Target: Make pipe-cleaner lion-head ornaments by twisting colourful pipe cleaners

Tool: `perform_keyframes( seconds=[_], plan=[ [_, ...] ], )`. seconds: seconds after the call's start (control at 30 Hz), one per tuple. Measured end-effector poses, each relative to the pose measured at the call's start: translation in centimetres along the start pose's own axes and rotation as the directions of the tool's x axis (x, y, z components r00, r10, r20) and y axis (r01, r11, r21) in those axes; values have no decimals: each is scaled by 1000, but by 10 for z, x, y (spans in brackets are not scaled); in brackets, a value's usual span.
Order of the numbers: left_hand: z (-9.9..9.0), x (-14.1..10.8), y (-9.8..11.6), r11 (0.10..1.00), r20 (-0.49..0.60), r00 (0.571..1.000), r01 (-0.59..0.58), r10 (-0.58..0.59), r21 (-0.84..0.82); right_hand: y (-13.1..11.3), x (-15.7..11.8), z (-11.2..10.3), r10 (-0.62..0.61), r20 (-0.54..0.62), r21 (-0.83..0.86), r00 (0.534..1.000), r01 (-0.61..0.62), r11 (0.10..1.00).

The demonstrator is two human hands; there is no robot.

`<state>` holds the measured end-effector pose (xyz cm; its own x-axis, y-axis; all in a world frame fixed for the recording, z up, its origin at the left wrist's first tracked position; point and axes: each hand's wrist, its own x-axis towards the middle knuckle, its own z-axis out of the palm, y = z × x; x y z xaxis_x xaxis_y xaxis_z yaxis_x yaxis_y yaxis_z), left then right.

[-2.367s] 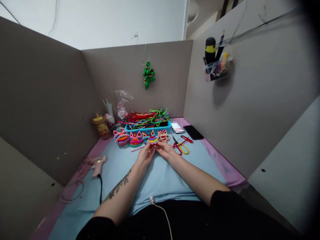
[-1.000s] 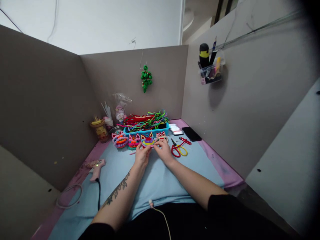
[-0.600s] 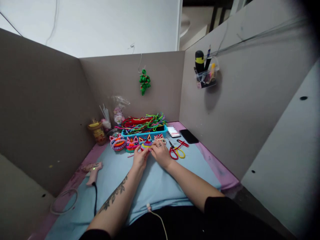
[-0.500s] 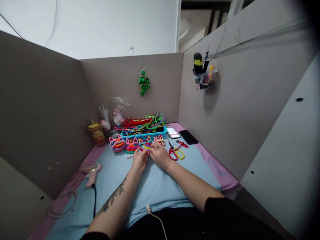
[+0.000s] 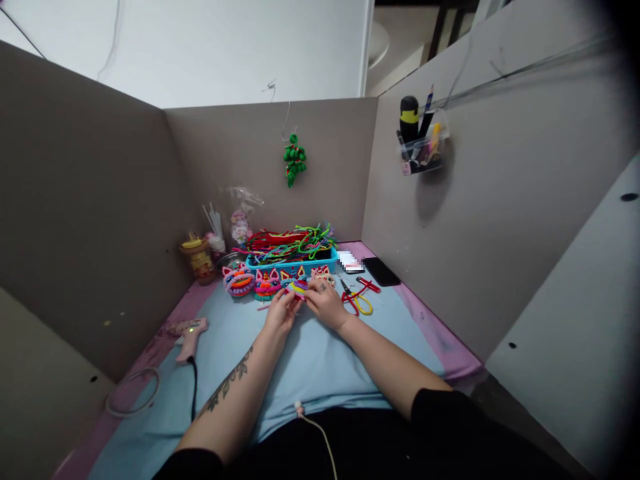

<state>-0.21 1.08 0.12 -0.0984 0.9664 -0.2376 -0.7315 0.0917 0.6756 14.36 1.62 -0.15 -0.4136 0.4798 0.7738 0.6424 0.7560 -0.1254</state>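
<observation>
Between both hands is a small colourful pipe-cleaner piece, with yellow, purple and pink showing. My left hand pinches its left side, thumb on top. My right hand, a ring on one finger, has its fingers closed on the right side of the same piece. Just behind the hands stand several finished pipe-cleaner animal heads, among them a purple and orange one and a pink one with a horn. Part of that row is hidden by my fingers.
A blue basket of pipe cleaners stands behind. Scissors, a red tool and a black phone lie right. A pink glue gun with its cord lies left, near a brown cup.
The whole view has shifted slightly as the head turned. Both hands still hold the piece, and a bit more of its yellow and purple top shows between the fingers.
</observation>
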Motion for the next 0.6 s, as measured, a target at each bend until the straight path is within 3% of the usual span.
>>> perform_keyframes(
  seconds=[0.3, 0.47, 0.6],
  plan=[
    [4, -4, 2, 995, 1, 995, 97, -97, -22, 6, -3, 6, 5, -16, -25, 1000, -5, 1000],
    [-1, -2, -6, 998, 101, 993, 56, -58, 23, 3, -4, 7, 11, 3, -12, 1000, -11, 1000],
    [-4, 4, -9, 1000, 16, 1000, -10, 10, 12, 1, -3, 7, 72, -43, 81, 997, -68, 994]
  ],
)
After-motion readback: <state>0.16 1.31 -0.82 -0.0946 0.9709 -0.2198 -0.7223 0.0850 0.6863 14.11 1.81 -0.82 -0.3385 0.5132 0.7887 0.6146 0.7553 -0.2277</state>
